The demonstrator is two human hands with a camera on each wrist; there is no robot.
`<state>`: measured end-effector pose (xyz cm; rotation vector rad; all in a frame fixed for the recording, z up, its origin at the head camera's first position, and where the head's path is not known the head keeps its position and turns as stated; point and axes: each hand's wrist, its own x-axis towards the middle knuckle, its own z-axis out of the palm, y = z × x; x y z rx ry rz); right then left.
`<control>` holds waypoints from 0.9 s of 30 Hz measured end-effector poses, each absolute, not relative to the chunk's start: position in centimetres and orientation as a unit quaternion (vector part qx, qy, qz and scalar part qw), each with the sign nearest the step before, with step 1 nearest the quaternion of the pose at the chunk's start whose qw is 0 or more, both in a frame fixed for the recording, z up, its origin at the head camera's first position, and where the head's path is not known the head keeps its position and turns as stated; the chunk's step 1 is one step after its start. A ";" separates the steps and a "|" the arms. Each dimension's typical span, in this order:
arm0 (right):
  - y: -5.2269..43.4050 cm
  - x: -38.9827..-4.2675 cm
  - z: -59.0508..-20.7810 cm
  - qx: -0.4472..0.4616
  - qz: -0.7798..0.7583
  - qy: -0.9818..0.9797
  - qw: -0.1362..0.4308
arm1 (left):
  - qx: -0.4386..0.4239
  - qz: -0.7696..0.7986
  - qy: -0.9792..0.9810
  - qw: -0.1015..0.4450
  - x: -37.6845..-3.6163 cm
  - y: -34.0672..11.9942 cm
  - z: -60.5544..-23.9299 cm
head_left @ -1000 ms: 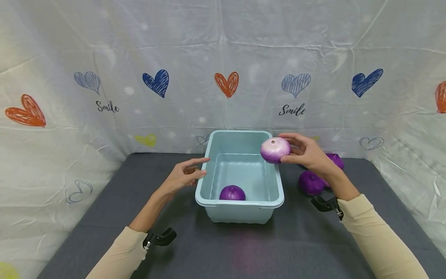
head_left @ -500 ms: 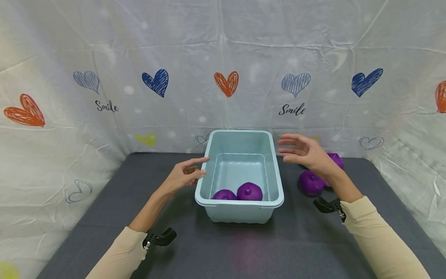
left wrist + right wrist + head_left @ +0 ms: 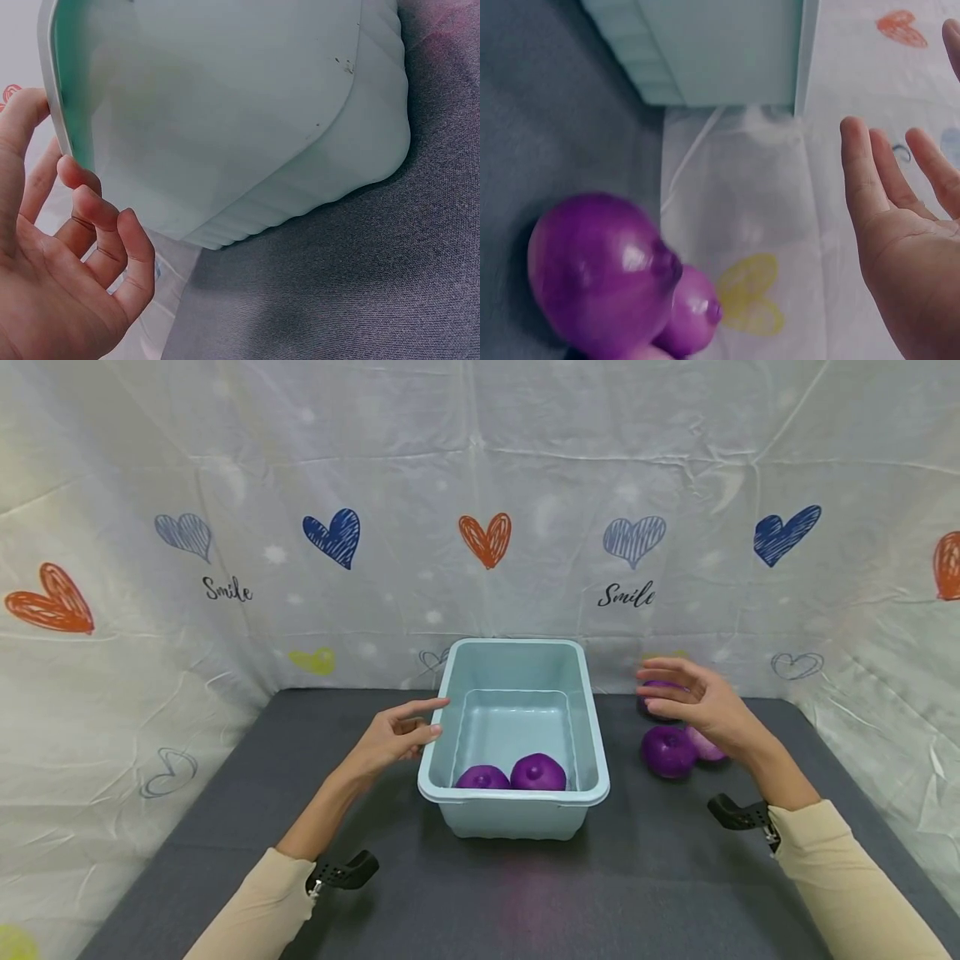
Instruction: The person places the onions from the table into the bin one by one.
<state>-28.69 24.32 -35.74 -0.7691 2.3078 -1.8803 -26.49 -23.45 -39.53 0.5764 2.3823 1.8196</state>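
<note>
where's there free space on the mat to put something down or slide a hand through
Bare mat runs along the near edge in front of the bin, and left of the bin behind the left hand. Right of the bin is crowded: the purple onions lie under the right hand.

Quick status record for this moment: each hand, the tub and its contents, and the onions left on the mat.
left hand: open, fingers relaxed beside the tub's left rim; contact not clear
right hand: open, holds nothing, above the onions on the mat
tub: light blue, upright on the grey mat
in tub: two purple onions side by side at its near end
on mat: three onions right of the tub, nearest one in plain sight, the other two partly hidden by the right hand
backdrop: white sheet with hearts
</note>
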 end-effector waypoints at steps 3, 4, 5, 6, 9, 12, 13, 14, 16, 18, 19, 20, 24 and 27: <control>25.3 -28.4 -36.0 -0.241 -0.606 0.757 0.029 | 0.185 0.595 0.781 0.044 -26.5 -23.5 -39.5; 25.6 -28.3 -36.1 -0.240 -0.606 0.758 0.029 | 0.183 0.594 0.782 0.044 -26.5 -23.4 -39.5; 26.0 -28.2 -36.2 -0.239 -0.607 0.757 0.029 | 0.182 0.593 0.783 0.044 -26.5 -23.4 -39.5; 26.3 -28.1 -36.3 -0.240 -0.608 0.756 0.029 | 0.181 0.592 0.784 0.044 -26.4 -23.4 -39.4; 27.3 -27.9 -36.7 -0.241 -0.613 0.752 0.026 | 0.178 0.588 0.787 0.045 -26.4 -23.4 -39.4; 28.3 -27.6 -37.0 -0.232 -0.613 0.755 0.020 | 0.177 0.588 0.788 0.045 -26.4 -23.4 -39.4; 28.5 -27.5 -37.1 -0.227 -0.613 0.757 0.018 | 0.177 0.589 0.787 0.045 -26.4 -23.3 -39.4; 28.8 -27.4 -37.2 -0.221 -0.612 0.759 0.015 | 0.177 0.590 0.787 0.045 -26.4 -23.3 -39.4; 29.4 -27.1 -37.4 -0.215 -0.611 0.762 0.011 | 0.177 0.591 0.786 0.045 -26.4 -23.3 -39.4; 30.0 -26.9 -37.6 -0.212 -0.611 0.763 0.007 | 0.177 0.591 0.785 0.044 -26.4 -23.3 -39.4; 30.3 -26.8 -37.7 -0.211 -0.614 0.761 0.007 | 0.178 0.591 0.785 0.044 -26.4 -23.3 -39.4; 30.6 -26.7 -37.8 -0.211 -0.617 0.758 0.005 | 0.178 0.591 0.786 0.044 -26.4 -23.3 -39.4; 31.8 -26.3 -38.3 -0.208 -0.624 0.753 -0.004 | 0.178 0.590 0.786 0.044 -26.4 -23.3 -39.3; 32.7 -26.1 -38.8 -0.202 -0.631 0.749 -0.009 | 0.176 0.591 0.786 0.044 -26.3 -23.2 -39.3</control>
